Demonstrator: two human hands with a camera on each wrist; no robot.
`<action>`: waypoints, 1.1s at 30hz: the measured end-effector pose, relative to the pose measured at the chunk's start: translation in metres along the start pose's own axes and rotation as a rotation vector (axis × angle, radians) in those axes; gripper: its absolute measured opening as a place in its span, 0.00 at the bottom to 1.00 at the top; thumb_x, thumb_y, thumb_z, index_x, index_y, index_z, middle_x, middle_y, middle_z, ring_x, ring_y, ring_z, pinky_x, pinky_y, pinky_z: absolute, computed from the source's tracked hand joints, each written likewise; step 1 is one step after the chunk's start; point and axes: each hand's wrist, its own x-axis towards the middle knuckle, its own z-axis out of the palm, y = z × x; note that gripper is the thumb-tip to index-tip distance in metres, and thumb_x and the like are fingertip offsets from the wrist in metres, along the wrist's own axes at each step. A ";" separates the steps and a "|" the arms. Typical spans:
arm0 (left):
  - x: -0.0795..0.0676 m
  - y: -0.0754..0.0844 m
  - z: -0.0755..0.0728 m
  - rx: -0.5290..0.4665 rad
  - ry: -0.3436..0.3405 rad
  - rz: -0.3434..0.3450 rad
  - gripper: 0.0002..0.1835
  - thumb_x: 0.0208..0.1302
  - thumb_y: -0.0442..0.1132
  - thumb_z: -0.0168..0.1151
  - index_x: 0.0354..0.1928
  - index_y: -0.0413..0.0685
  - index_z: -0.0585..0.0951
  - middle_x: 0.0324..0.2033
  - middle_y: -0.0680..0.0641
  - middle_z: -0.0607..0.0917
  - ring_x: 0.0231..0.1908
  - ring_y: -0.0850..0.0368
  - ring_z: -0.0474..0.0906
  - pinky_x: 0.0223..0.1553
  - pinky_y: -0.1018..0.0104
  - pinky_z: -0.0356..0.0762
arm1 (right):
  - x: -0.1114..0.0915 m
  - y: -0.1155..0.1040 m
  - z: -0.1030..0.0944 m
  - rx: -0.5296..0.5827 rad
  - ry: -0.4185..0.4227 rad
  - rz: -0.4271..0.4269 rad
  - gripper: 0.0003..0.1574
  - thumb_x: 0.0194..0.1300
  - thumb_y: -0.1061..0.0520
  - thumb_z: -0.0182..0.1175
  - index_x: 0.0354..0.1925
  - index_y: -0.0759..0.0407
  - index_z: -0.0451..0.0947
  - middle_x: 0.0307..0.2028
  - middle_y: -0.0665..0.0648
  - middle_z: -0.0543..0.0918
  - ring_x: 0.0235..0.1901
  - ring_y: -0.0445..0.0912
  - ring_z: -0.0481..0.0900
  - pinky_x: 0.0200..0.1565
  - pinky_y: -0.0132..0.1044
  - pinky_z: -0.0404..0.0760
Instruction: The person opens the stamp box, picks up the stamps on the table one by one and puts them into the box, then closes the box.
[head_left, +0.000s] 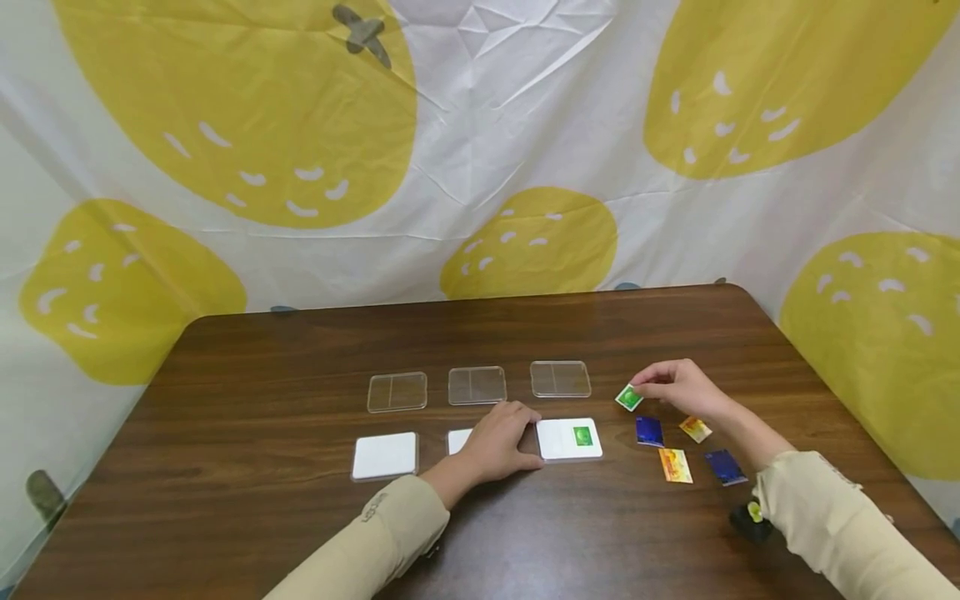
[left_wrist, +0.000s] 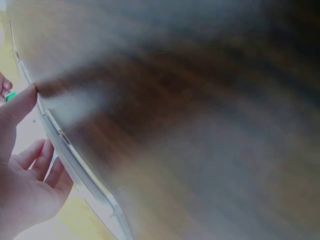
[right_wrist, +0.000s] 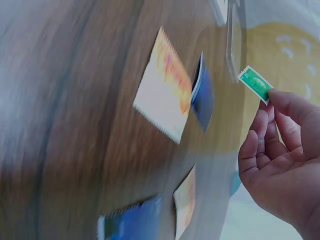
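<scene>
The small green stamp [right_wrist: 256, 84] is right of the cased card [head_left: 555, 439] and slightly farther from you, one corner pinched between thumb and fingertip of your right hand [head_left: 678, 387]. It looks like thin paper with perforated edges: expect almost no weight, some springiness, and a face that creases or tears easily. A light pinch on the outermost margin, like yours, suits it; squeezing the middle risks a bend. At the cased card itself, your left thumb and forefinger grip its left-hand corners. That card looks stiff and its plastic case probably slides readily, so the edges are the place to hold. A second green stamp [head_left: 582, 436] lies on it. Blue stamps [head_left: 648, 431] and orange stamps [head_left: 676, 466] lie to its right; clear plastic covers [head_left: 560, 378] line up beyond it.
</scene>
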 end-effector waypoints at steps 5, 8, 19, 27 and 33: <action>0.000 0.000 0.000 0.003 0.002 -0.001 0.29 0.45 0.49 0.70 0.50 0.43 0.76 0.44 0.49 0.78 0.48 0.54 0.71 0.55 0.65 0.66 | 0.001 -0.012 0.009 0.051 -0.042 -0.016 0.15 0.59 0.57 0.60 0.37 0.70 0.78 0.32 0.56 0.80 0.31 0.42 0.73 0.34 0.34 0.73; 0.001 0.000 0.000 0.002 0.002 -0.004 0.29 0.45 0.49 0.70 0.49 0.43 0.76 0.44 0.49 0.78 0.48 0.54 0.71 0.53 0.65 0.67 | 0.002 -0.017 0.014 0.074 -0.067 -0.033 0.14 0.59 0.58 0.60 0.37 0.70 0.78 0.32 0.57 0.81 0.33 0.42 0.74 0.36 0.35 0.75; 0.001 0.000 0.001 0.000 0.007 -0.013 0.29 0.45 0.49 0.70 0.49 0.43 0.76 0.44 0.49 0.78 0.47 0.54 0.71 0.52 0.65 0.68 | 0.009 -0.029 0.040 0.080 -0.141 -0.117 0.10 0.58 0.59 0.60 0.35 0.66 0.80 0.32 0.57 0.82 0.31 0.40 0.75 0.35 0.36 0.75; 0.002 0.001 0.001 0.010 0.003 -0.008 0.29 0.45 0.50 0.70 0.49 0.43 0.76 0.43 0.49 0.78 0.46 0.55 0.71 0.49 0.66 0.69 | 0.012 -0.039 0.057 0.090 -0.231 -0.093 0.10 0.58 0.58 0.60 0.35 0.66 0.81 0.31 0.55 0.82 0.28 0.40 0.72 0.30 0.34 0.72; 0.002 0.001 0.001 0.011 -0.002 -0.009 0.29 0.45 0.49 0.70 0.49 0.43 0.76 0.43 0.49 0.78 0.46 0.55 0.70 0.48 0.66 0.69 | 0.017 -0.041 0.065 0.111 -0.307 -0.139 0.09 0.56 0.63 0.60 0.34 0.70 0.80 0.29 0.54 0.81 0.26 0.37 0.71 0.29 0.31 0.72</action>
